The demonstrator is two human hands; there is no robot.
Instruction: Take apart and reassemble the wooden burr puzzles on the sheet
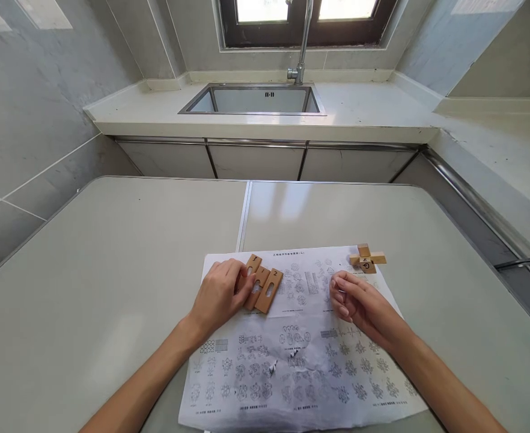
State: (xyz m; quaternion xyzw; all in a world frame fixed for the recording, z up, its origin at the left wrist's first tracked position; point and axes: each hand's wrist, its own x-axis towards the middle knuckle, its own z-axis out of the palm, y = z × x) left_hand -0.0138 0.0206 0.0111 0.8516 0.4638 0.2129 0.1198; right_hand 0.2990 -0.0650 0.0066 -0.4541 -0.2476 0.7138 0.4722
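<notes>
A white printed sheet [301,355] full of small puzzle diagrams lies on the grey table [112,270]. My left hand [222,294] rests on its upper left part, fingers curled over flat wooden puzzle pieces [265,287] numbered and slotted, lying side by side. My right hand [353,300] lies on the sheet to the right, fingers loosely curled, holding nothing that I can see. Beyond it, at the sheet's upper right corner, sits a small assembled wooden cross-shaped puzzle [367,259], untouched.
A kitchen counter [359,111] with a steel sink [253,99] and tap [301,42] runs along the far wall under a window. Grey tiled walls stand left and right. A metal rail [485,210] edges the counter at right.
</notes>
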